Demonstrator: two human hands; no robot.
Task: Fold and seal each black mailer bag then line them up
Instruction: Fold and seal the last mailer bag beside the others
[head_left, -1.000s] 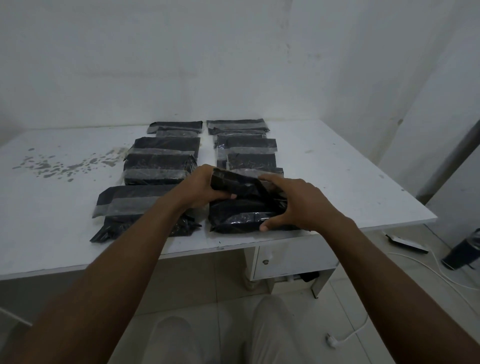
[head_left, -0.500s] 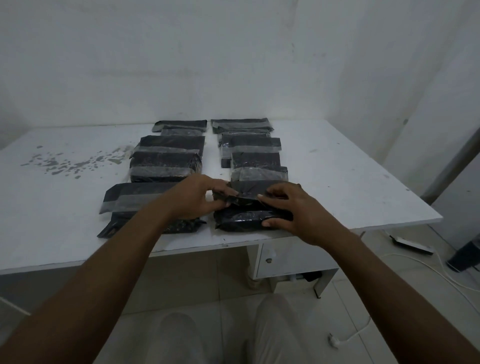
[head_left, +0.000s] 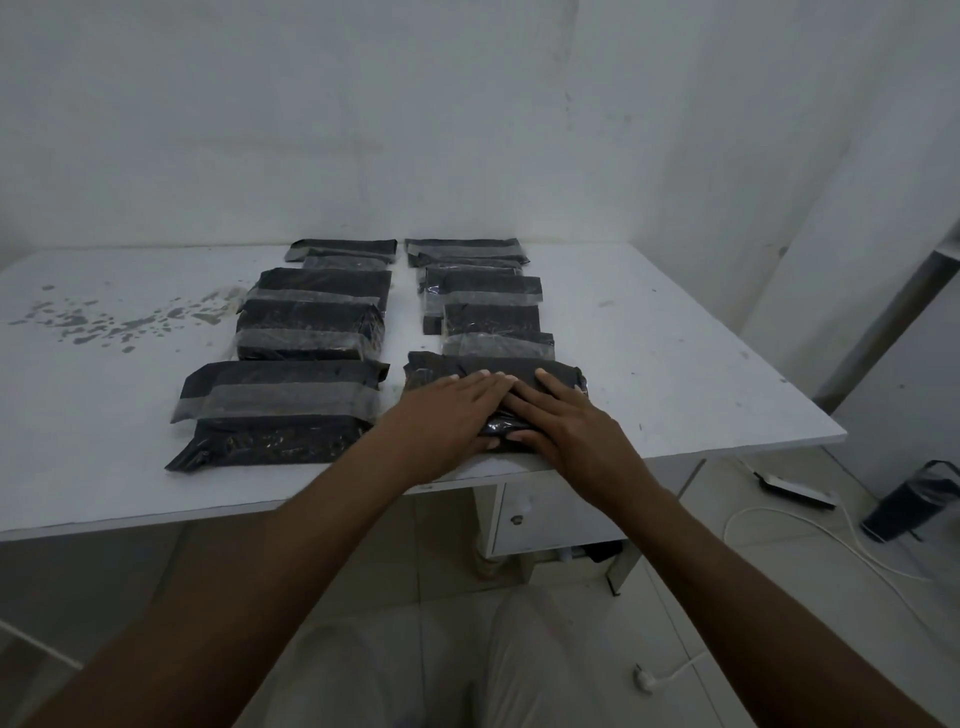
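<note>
Black plastic, the mailer bag (head_left: 514, 365) lay at the near end of the right row, close to the near edge of the white table (head_left: 675, 374). The left hand (head_left: 452, 410) and the right hand (head_left: 563, 418) lay flat on it, side by side and touching. Their fingers were straight, pressing the fold down and gripping nothing. I judge this was the sealing step for this bag. Beyond it the right row (head_left: 483, 306) held about four bags and the left row (head_left: 317, 322) about four, but overlaps made the count uncertain. The nearest left bag (head_left: 280, 402) showed a wide grey strip and perhaps was not yet sealed.
</note>
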